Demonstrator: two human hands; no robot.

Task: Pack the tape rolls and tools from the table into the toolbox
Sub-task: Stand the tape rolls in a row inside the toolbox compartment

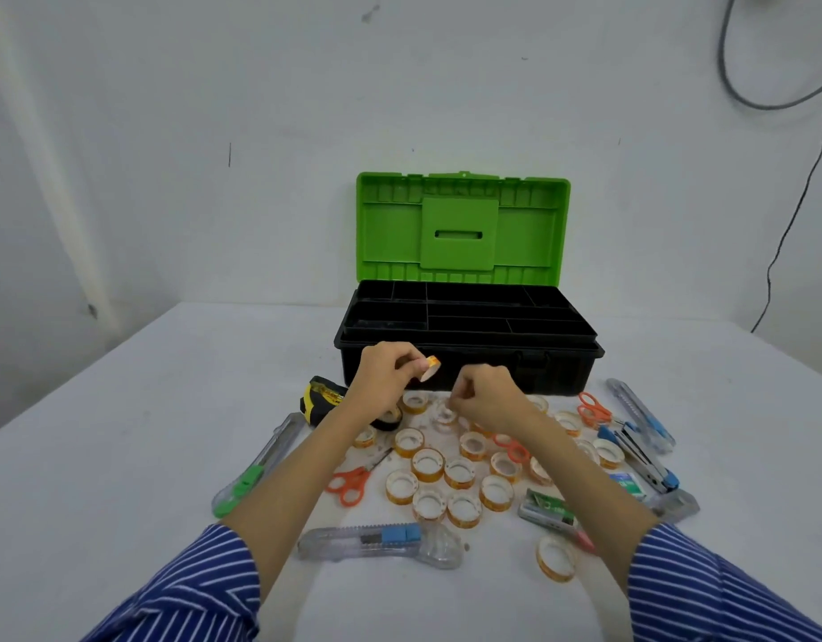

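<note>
Your blue sleeves with white stripes (200, 590) are nearest to the camera, and both of your forearms reach from them toward the black plastic toolbox with the green lid (464, 363). This toolbox stands open at the far side of the white table (122, 456), the lid upright, and its black divided tray shows no content. Your left hand (383, 377) is raised just in front of the toolbox front wall and pinches one small orange-edged tape roll (430, 368) between thumb and fingers. Your right hand (485, 398), also in front of the toolbox, has curled fingers; whether it holds something, I cannot tell. Many similar clear tape rolls with orange cores (427, 463) lie in front of the toolbox, below your hands. Before the toolbox you also see a transparent utility knife with blue slider (381, 539), orange-handled scissors (349, 484), and a yellow-black measuring tape (319, 398) near its left corner.
</note>
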